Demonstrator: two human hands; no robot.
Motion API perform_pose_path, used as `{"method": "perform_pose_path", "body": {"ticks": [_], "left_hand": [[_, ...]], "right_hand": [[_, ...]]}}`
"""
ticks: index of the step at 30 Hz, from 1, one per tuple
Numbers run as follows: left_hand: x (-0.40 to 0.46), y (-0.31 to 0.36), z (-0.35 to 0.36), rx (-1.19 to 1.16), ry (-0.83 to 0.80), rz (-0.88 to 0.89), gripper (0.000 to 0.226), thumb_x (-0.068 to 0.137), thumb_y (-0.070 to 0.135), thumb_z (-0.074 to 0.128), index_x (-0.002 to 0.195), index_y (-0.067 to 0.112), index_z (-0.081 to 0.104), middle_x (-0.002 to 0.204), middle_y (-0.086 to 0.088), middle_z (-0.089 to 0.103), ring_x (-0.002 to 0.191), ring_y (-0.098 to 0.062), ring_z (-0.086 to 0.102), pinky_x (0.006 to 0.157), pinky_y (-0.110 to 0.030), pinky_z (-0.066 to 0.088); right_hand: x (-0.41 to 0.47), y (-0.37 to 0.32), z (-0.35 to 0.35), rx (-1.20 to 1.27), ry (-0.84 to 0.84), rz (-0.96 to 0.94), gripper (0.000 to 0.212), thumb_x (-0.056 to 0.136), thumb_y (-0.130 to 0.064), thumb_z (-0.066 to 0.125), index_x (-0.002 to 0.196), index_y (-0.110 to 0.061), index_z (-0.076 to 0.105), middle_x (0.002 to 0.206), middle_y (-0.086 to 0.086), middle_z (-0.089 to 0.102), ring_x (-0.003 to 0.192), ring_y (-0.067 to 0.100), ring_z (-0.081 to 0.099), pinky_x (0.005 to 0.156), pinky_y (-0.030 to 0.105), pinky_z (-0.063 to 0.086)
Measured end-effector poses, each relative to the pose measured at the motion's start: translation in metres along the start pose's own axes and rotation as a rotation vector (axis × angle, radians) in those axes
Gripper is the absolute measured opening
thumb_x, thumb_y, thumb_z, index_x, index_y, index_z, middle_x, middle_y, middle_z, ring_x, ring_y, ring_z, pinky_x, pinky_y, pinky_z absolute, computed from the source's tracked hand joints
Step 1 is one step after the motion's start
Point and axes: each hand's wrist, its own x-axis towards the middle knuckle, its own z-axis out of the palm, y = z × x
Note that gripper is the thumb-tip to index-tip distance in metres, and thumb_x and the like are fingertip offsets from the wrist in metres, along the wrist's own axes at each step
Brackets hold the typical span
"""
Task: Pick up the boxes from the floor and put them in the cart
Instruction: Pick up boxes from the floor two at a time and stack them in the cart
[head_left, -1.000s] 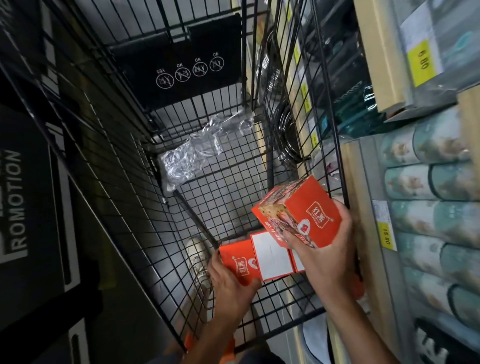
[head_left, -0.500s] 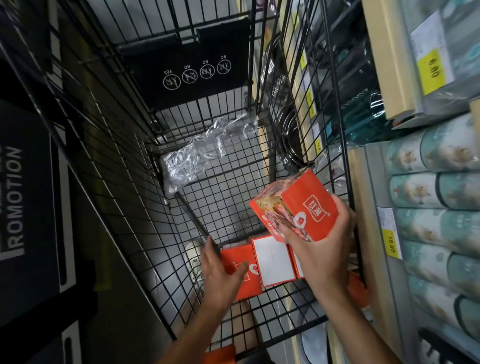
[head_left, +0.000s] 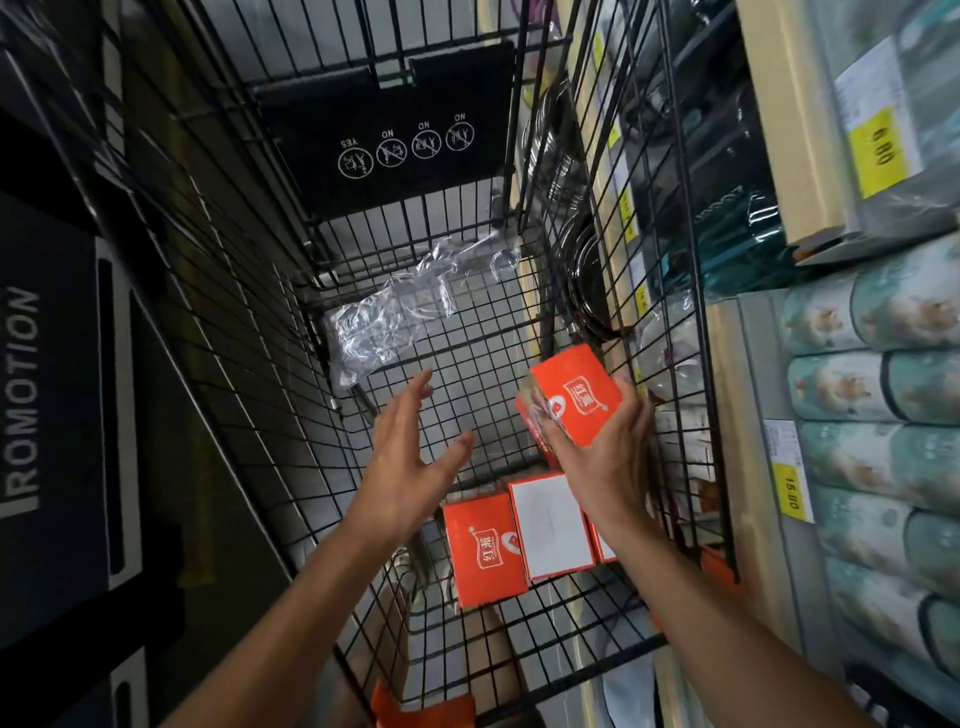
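Since the earlier frame, our left hand (head_left: 410, 462) left the boxes in the cart (head_left: 519, 535), fingers now spread; right hand (head_left: 605, 457) grasps another red box (head_left: 576, 395).

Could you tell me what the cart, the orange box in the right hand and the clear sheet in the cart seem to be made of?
Cart: black-coated metal wire, thin welded grid.
Orange box: likely printed cardboard, crisp folded edges, slight gloss.
Clear sheet: thin plastic film, crinkled with bright glints.

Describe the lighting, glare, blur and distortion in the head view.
Head view: dim, the left side almost black; glare on the crumpled plastic wrap in the cart; wide-angle bending of the wires; left hand slightly soft; the box in the right hand reads clearly.
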Motion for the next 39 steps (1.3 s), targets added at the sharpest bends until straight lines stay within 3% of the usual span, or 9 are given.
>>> {"method": "perform_pose_path", "body": {"ticks": [3,7,10,17,21,24,27,31,39], "left_hand": [[-0.008,-0.004,0.002,-0.001,-0.036,0.008,0.079,0.091,0.051,0.063,0.153,0.050,0.014,0.151,0.018,0.031,0.142,-0.009,0.031,0.113,-0.054,0.038],[-0.014,-0.005,0.005,0.004,-0.069,0.017,0.080,0.091,0.051,0.062,0.152,0.053,0.011,0.149,0.023,0.029,0.140,-0.009,0.032,0.110,-0.055,0.042],[-0.016,-0.005,0.005,0.011,-0.065,0.025,0.079,0.090,0.051,0.062,0.151,0.054,0.012,0.151,0.021,0.028,0.139,-0.007,0.032,0.109,-0.055,0.042],[-0.014,0.000,0.003,0.007,-0.102,0.023,0.074,0.080,0.069,0.055,0.146,0.056,0.023,0.149,0.025,0.029,0.140,-0.013,0.035,0.109,-0.054,0.042],[-0.017,0.013,-0.010,0.054,-0.135,0.039,0.073,0.082,0.069,0.055,0.147,0.052,0.026,0.150,0.024,0.025,0.139,-0.015,0.034,0.109,-0.055,0.042],[-0.022,0.040,-0.029,0.127,-0.146,0.050,0.068,0.090,0.059,0.059,0.149,0.047,0.027,0.155,0.019,0.021,0.140,-0.014,0.030,0.111,-0.057,0.039],[-0.028,0.078,-0.053,0.230,-0.171,0.097,0.069,0.091,0.057,0.059,0.150,0.043,0.026,0.159,0.015,0.019,0.145,-0.012,0.022,0.116,-0.059,0.030],[-0.044,0.139,-0.093,0.390,-0.201,0.199,0.073,0.093,0.055,0.058,0.154,0.036,0.024,0.161,0.012,0.018,0.149,-0.019,0.018,0.119,-0.058,0.026],[-0.075,0.236,-0.170,0.718,-0.154,0.513,0.075,0.091,0.056,0.058,0.155,0.036,0.024,0.161,0.008,0.023,0.148,-0.018,0.016,0.121,-0.051,0.025]], "right_hand": [[-0.009,0.015,0.001,-0.105,-0.044,-0.040,0.098,0.080,-0.055,0.074,0.158,-0.035,0.018,0.139,0.010,0.034,0.114,0.024,0.047,0.077,0.029,0.041],[-0.012,0.027,0.006,-0.267,-0.096,-0.067,0.097,0.084,-0.053,0.072,0.160,-0.041,0.012,0.140,0.013,0.032,0.114,0.028,0.047,0.076,0.030,0.044],[-0.013,0.032,0.013,-0.331,-0.092,-0.026,0.101,0.084,-0.056,0.070,0.159,-0.043,0.005,0.141,0.013,0.031,0.118,0.030,0.045,0.089,0.042,0.050],[-0.016,0.037,0.027,-0.378,-0.100,0.032,0.101,0.086,-0.058,0.066,0.160,-0.039,0.000,0.145,0.015,0.035,0.125,0.032,0.041,0.107,0.047,0.036],[-0.017,0.035,0.019,-0.310,-0.143,0.075,0.107,0.080,-0.061,0.072,0.160,-0.038,0.005,0.153,0.013,0.027,0.135,0.034,0.033,0.113,0.050,0.029],[-0.024,0.015,-0.003,-0.265,-0.133,0.058,0.113,0.073,-0.060,0.078,0.160,-0.035,0.010,0.157,0.009,0.024,0.140,0.032,0.026,0.114,0.054,0.027],[-0.032,-0.020,-0.035,-0.148,-0.117,-0.015,0.106,0.077,-0.054,0.079,0.159,-0.029,0.017,0.156,0.006,0.028,0.140,0.029,0.027,0.112,0.053,0.031],[-0.037,-0.075,-0.094,-0.053,-0.149,-0.098,0.096,0.085,-0.054,0.072,0.160,-0.032,0.014,0.162,0.000,0.020,0.146,0.020,0.018,0.116,0.049,0.026],[-0.036,-0.158,-0.200,-0.091,-0.128,-0.394,0.078,0.086,-0.068,0.052,0.152,-0.030,0.038,0.158,-0.002,0.028,0.145,0.019,0.023,0.120,0.039,0.024]]}}
